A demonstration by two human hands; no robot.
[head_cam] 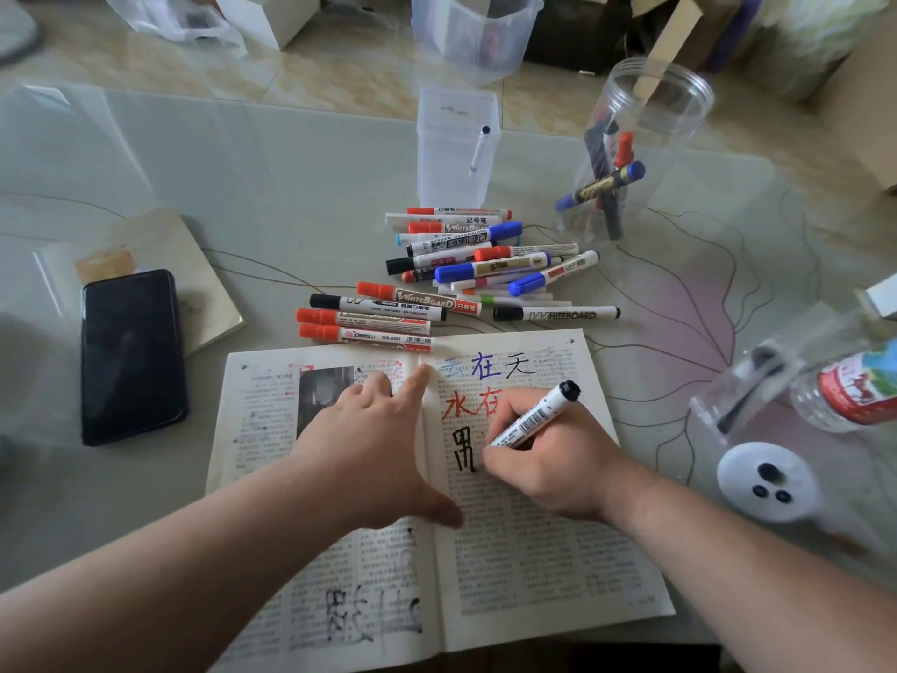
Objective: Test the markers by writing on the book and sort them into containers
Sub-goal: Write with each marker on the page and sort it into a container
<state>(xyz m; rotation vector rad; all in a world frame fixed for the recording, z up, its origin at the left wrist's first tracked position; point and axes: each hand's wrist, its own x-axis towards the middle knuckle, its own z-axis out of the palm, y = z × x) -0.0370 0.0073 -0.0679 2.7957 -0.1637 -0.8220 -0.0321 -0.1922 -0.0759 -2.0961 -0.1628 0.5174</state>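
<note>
Right fingers (508,405) around marker (536,414)

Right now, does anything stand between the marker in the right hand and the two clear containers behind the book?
Yes: a pile of loose markers lies between the book and the square container and the round jar. Lifted over it, the held marker meets nothing visible.

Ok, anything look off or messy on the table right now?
Mainly the book: black ink low on its left page looks blurred, smudged or bled through, unlike the crisp characters beside the marker. Nothing looks spilled.
</note>
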